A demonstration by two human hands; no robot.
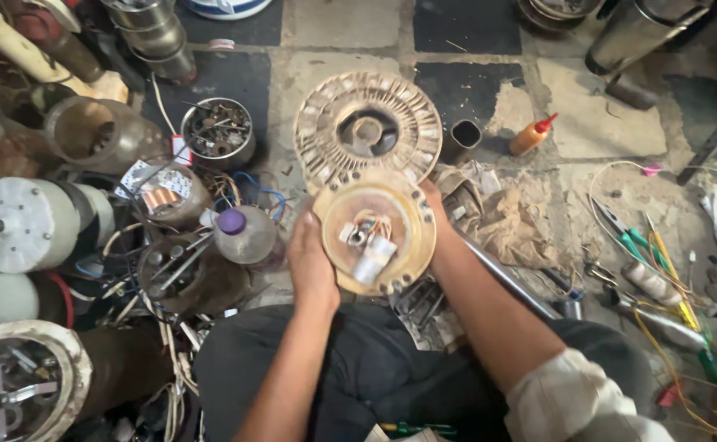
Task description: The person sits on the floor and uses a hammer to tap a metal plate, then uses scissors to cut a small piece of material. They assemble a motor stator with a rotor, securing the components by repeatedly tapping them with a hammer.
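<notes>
Tan disc: round motor cover [375, 233] with a white capacitor [372, 258] at its middle, held over the lap, face up.
Left hand [311, 266]: flat against its left rim, fingers together.
Right hand [433, 205]: curled behind the right rim, fingers mostly hidden.
Beyond: ribbed fan plate [366, 131] on the floor, its near edge overlapped by the cover.

A round tan motor end cover [379, 233] with central wiring and a white capacitor, held face-up above the lap.

Checkered tiled floor [325, 82], cluttered.
Round finned disc [367, 131] centre top, orange squeeze bottle [532, 136] upper right, tin of scrap screws [218, 131] upper left, pliers [620, 225] right.
</notes>
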